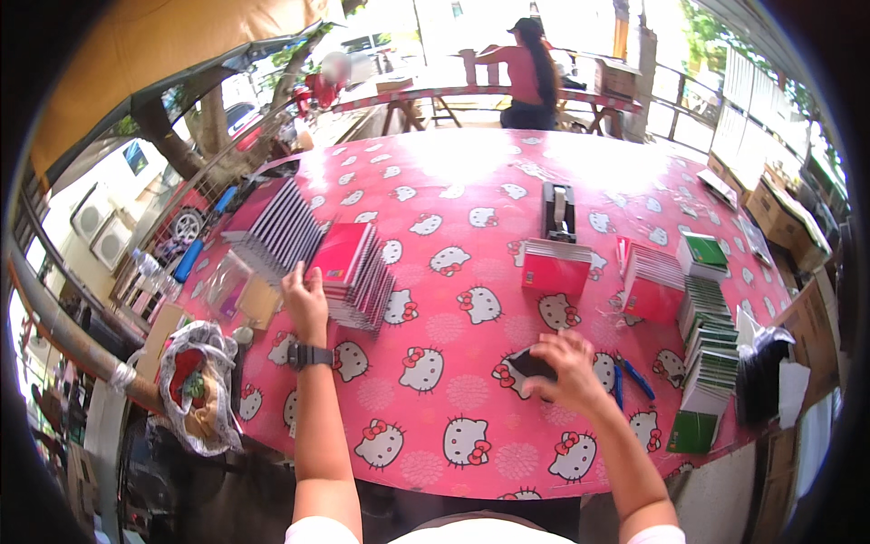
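My left hand [306, 299], with a dark watch on its wrist, reaches between two leaning rows of notebooks. Its fingers are apart, against or just beside the near row of red notebooks [346, 258]. Behind it stands the taller row of dark-covered notebooks [279, 227], spines fanned. Over the middle right of the table, my right hand [569, 374] has its thumb and fingers spread. A flat black piece [530, 364] lies by the thumb and fingertips, partly hidden; whether they touch it is unclear. Blue-handled pliers or cutters [637, 379] lie just right of that hand.
A black tape dispenser [559, 216] stands behind a red notebook stack [555, 270]. Another red stack [652, 281] and a long row of green notebooks [705, 349] line the right. A cloth-filled bag [195, 381] hangs at the left edge. A person [527, 77] sits beyond the pink-covered table [471, 381].
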`<state>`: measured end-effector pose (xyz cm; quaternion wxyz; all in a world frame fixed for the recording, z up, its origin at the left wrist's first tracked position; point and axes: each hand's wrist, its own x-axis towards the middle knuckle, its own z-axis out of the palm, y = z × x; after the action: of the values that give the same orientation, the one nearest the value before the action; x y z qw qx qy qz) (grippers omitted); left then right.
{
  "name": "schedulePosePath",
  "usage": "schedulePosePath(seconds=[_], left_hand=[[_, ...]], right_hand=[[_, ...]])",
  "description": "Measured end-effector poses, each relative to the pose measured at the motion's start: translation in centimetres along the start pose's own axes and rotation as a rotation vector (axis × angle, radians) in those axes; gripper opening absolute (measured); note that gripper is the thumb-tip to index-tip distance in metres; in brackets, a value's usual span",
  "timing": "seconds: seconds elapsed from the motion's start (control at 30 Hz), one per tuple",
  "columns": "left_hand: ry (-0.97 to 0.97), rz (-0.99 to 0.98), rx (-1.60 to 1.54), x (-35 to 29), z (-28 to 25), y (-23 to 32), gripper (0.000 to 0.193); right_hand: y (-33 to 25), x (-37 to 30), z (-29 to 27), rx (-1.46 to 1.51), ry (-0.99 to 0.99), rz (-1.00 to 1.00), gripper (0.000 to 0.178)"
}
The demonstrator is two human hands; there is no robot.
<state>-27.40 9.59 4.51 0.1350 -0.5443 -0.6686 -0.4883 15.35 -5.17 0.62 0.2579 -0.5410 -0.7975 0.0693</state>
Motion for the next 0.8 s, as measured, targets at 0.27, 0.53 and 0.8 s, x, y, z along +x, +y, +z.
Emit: schedulePosePath(seconds=[0.27,0.53,0.8], left_hand=[[-0.135,0.172,-0.194,-7.6,-2.6,9.1,0.035],[-0.344,0.249,-0.402,-13.9,-3.2,14.5,0.041],[-0.809,-0.075,-0.959,-17.9,-4.0,15.8,0.037]], right_hand=[[12.9,11.9,0.6,-0.413,0.512,0.083,0.02],[11.1,12.0,-1.5,-0.095,0.607,0.022,0.014],[-4.5,0.6,-3.0,0.592,0.113,-0.021,0.016]])
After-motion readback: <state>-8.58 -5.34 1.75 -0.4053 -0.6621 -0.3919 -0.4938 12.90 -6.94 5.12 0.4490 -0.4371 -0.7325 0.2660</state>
